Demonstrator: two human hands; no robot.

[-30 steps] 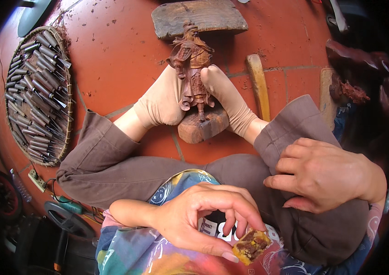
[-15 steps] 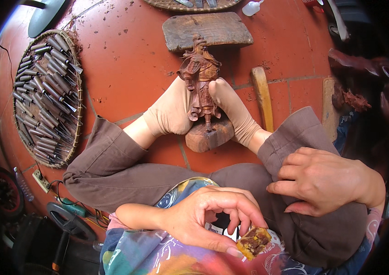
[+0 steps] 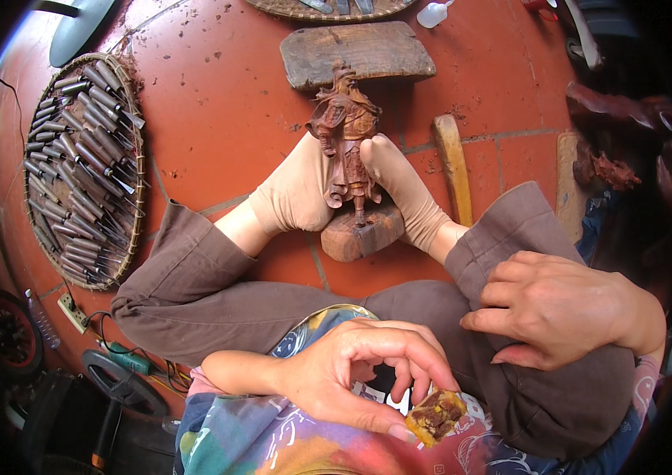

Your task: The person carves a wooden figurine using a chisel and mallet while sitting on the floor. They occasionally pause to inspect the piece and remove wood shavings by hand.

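Fingers (image 3: 419,358) of our left hand (image 3: 344,360) pinch a snack (image 3: 436,416) above our shirt (image 3: 272,431); right hand (image 3: 553,313) curled on leg (image 3: 561,400), grip unclear; statue (image 3: 352,127) between our feet (image 3: 292,194); unlike a second ago, we see the top tray (image 3: 336,18)

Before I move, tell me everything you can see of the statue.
The statue is a reddish-brown carved figure, apparently wood, with a long beard, headdress and flowing robes. It appears upright on a chunky, faceted base of similar-looking wood. Socked feet touch it on both sides. The base seems to sit on the red floor, on the near side of the plank. Fine detail is unclear.
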